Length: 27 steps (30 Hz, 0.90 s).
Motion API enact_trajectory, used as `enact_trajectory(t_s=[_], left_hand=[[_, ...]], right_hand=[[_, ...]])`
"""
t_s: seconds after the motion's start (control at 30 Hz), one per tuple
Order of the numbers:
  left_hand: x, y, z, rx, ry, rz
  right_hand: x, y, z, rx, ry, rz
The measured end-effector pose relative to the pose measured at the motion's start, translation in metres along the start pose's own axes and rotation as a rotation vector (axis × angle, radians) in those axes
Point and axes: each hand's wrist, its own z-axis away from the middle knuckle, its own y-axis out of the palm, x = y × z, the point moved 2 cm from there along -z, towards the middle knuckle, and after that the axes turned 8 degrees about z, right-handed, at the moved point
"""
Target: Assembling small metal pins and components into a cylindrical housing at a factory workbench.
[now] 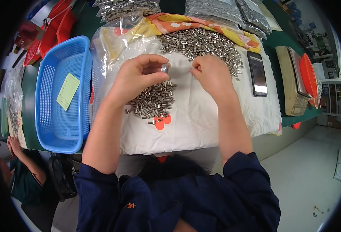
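At your far left sits one blue basket with one green slip lying in it, and beyond its top corner there are red trays, too overlapped for you to count. Next comes one white cloth spread across the green table, and on it you have two heaps of small metal sleeves: a near heap just below your left hand, and a larger far heap beyond your right hand; the pieces in either heap are too many and too small to count. Your left hand is curled, thumb and forefinger closed in a pinch on one shiny metal piece, with the other fingers folded under, touching the top of the near heap. Your right hand is just beside it, the two hands close but apart; its fingertips are drawn together and pointing toward the left hand, at the edge of the far heap, but you cannot tell whether they pinch anything. Further right, one dark phone lies on the cloth, well apart from your right hand. Past it stands one beige scale, with one red dish against its far side. Along the back edge lie several clear bags of metal parts.
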Motion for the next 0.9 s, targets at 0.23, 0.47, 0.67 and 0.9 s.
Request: enact_trajectory(t_s=[0.23,0.47,0.67,0.9], left_hand=[[0.006,0.003,-0.001,-0.043,0.139,-0.224],[0.005,-0.002,-0.003,-0.078,0.096,-0.112],[0.005,-0.001,-0.004,-0.054,0.076,0.014],[0.002,0.0,-0.001,-0.01,0.082,0.115]], right_hand=[[0.008,0.003,0.001,-0.05,-0.055,0.057],[0.015,0.012,-0.003,-0.113,-0.079,0.07],[0.021,0.002,-0.007,-0.009,0.047,-0.592],[0.03,-0.002,-0.002,0.084,-0.037,-1.126]])
